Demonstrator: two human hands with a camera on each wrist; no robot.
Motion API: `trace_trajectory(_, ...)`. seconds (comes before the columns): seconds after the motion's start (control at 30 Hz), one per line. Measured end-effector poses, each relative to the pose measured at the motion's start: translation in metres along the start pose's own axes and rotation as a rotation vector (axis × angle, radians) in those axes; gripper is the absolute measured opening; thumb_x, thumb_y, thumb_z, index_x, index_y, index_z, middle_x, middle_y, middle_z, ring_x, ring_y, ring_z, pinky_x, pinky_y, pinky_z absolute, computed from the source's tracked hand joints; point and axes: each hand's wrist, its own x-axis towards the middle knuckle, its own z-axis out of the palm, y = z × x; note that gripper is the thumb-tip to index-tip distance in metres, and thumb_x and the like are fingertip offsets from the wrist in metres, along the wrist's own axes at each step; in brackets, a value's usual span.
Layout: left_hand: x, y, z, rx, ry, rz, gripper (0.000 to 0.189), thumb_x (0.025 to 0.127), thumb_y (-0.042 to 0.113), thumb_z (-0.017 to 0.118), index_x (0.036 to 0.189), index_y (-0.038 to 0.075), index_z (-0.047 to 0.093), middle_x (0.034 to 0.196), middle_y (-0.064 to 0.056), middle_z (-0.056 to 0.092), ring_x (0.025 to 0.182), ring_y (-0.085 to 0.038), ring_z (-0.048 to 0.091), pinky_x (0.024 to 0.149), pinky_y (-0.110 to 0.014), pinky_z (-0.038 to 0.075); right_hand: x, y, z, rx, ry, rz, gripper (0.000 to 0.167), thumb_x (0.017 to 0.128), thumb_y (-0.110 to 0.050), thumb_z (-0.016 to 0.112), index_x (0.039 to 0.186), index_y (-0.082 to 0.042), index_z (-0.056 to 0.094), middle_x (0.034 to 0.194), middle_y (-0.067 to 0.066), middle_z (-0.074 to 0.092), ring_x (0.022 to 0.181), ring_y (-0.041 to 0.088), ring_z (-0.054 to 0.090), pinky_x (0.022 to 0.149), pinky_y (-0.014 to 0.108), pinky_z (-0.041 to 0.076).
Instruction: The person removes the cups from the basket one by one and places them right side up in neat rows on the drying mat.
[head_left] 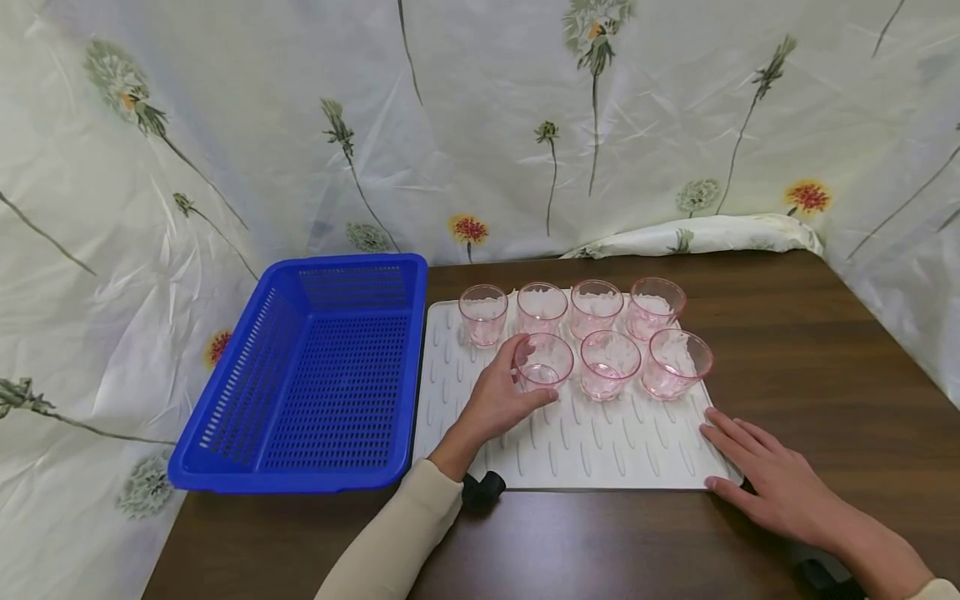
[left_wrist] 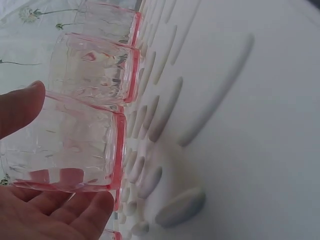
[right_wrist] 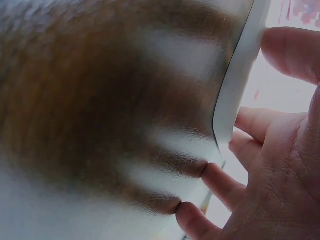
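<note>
My left hand (head_left: pixel 504 393) holds a clear, pink-tinted drinking glass (head_left: pixel 545 372), the left one in the front row on a white ridged mat (head_left: pixel 600 450). In the left wrist view, thumb and fingers lie on opposite sides of this glass (left_wrist: pixel 65 142), whose base is on or close to the mat. Two more glasses (head_left: pixel 609 367) stand to its right, and several like them (head_left: pixel 596 310) form the row behind. At the mat's front right corner, my right hand (head_left: pixel 780 479) rests with fingers spread, its fingertips touching the mat's edge (right_wrist: pixel 240 75) and the tabletop.
A blue perforated plastic basket (head_left: pixel 333 392) stands left of the mat, close against it, with nothing in it. Brown wood tabletop (head_left: pixel 817 358) extends to the right and front. Flower-printed cloth (head_left: pixel 480 133) hangs behind and at both sides, a fold lying on the back edge.
</note>
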Motion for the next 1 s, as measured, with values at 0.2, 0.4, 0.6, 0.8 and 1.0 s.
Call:
trace_trajectory(0.2, 0.0032, -0.0023, 0.0032, 0.001, -0.010, -0.011, 0.084, 0.081, 0.027, 0.080, 0.151, 0.022, 0.034, 0.151, -0.004, 0.049, 0.135, -0.027, 0.051, 0.110, -0.045, 0.046, -0.0008, -0.0015, 0.0011, -0.003, 0.024, -0.014, 0.074, 0.089, -0.044, 0.070, 0.150, -0.012, 0.042, 0.163, 0.005, 0.030, 0.131, 0.036, 0.038, 0.085, 0.067, 0.045)
trace_trajectory(0.4, 0.0046, -0.0064, 0.0043, -0.013, -0.013, -0.027, 0.083, 0.081, 0.026, 0.079, 0.151, 0.021, 0.034, 0.151, -0.003, 0.050, 0.138, -0.026, 0.050, 0.112, -0.046, 0.044, -0.0020, -0.0024, 0.0027, -0.002, 0.042, -0.027, 0.074, 0.087, -0.042, 0.072, 0.148, -0.012, 0.044, 0.164, 0.002, 0.029, 0.131, 0.035, 0.040, 0.085, 0.066, 0.045)
trace_trajectory(0.6, 0.0071, -0.0091, 0.0046, -0.010, -0.028, -0.041, 0.084, 0.082, 0.030, 0.078, 0.151, 0.022, 0.032, 0.151, -0.003, 0.049, 0.139, -0.027, 0.049, 0.113, -0.047, 0.043, -0.0023, -0.0021, 0.0029, -0.007, 0.052, -0.032, 0.074, 0.086, -0.040, 0.073, 0.147, -0.010, 0.045, 0.164, 0.003, 0.029, 0.130, 0.035, 0.040, 0.086, 0.066, 0.046)
trace_trajectory(0.8, 0.0072, -0.0096, 0.0053, 0.005, -0.030, -0.035, 0.085, 0.082, 0.032, 0.079, 0.152, 0.023, 0.031, 0.151, -0.002, 0.050, 0.139, -0.027, 0.049, 0.113, -0.047, 0.043, -0.0025, -0.0032, 0.0023, -0.006, 0.037, -0.021, 0.074, 0.086, -0.041, 0.073, 0.147, -0.010, 0.045, 0.163, 0.006, 0.032, 0.131, 0.036, 0.040, 0.087, 0.066, 0.045)
trace_trajectory(1.0, 0.0069, -0.0091, 0.0052, -0.005, -0.020, -0.031, 0.085, 0.083, 0.033, 0.079, 0.152, 0.023, 0.031, 0.151, -0.002, 0.049, 0.138, -0.029, 0.050, 0.112, -0.047, 0.044, -0.0023, -0.0023, 0.0020, -0.007, 0.057, -0.028, 0.074, 0.086, -0.040, 0.074, 0.147, -0.010, 0.045, 0.164, 0.003, 0.030, 0.130, 0.035, 0.040, 0.086, 0.065, 0.046)
